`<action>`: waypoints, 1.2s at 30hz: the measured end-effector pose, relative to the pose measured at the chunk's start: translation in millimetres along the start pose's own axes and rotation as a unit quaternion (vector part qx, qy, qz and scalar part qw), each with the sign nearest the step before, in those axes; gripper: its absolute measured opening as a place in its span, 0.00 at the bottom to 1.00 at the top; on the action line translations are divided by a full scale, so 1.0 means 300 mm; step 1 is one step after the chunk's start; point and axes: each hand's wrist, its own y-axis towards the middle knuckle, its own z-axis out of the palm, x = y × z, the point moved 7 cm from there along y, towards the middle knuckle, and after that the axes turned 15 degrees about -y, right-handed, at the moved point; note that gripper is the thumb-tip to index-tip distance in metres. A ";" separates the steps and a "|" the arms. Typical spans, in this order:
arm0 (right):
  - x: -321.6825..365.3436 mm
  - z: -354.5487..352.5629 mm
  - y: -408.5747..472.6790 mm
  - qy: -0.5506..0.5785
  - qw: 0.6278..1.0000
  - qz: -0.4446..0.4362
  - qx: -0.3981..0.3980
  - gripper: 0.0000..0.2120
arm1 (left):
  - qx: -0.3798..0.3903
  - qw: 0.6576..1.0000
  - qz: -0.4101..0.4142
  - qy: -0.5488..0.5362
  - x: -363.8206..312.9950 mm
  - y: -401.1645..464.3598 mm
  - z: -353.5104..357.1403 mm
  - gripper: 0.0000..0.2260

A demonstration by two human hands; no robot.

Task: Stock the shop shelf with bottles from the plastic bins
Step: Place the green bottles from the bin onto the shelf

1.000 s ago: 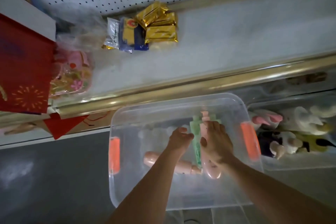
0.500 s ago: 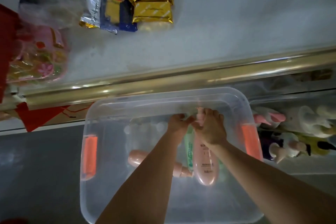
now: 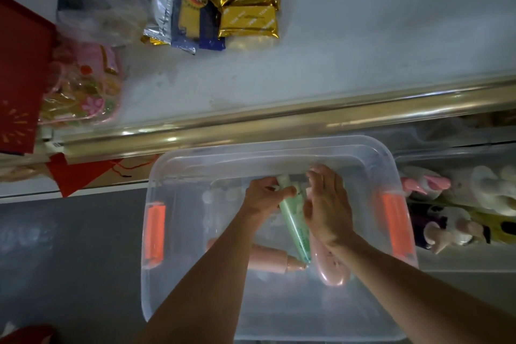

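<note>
Both my hands are down in a clear plastic bin (image 3: 279,324) with orange handles on the floor below the shelf (image 3: 349,58). My left hand (image 3: 264,197) grips the top of a pale green bottle (image 3: 296,229). My right hand (image 3: 328,209) lies over the upper part of a pink bottle (image 3: 332,271), whose top it hides; its fingers curl around that part. Another pink bottle (image 3: 272,260) lies on its side on the bin's floor, partly under my left forearm.
Gold and blue packets (image 3: 223,14) lie at the back of the grey shelf. Red boxes (image 3: 19,72) and a pink wrapped pack (image 3: 83,86) fill its left end. A brass rail (image 3: 307,123) edges the shelf. A second bin (image 3: 460,204) of pump bottles stands to the right.
My left hand has closed on the green bottle's top and tilted it leftward. My right hand stays on the pink bottle. The view has shifted slightly down.
</note>
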 end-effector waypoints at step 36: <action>0.367 -0.606 -0.225 0.295 0.911 -0.066 0.279 0.27 | 0.012 0.962 0.262 -0.082 -0.821 -0.773 -0.317 0.11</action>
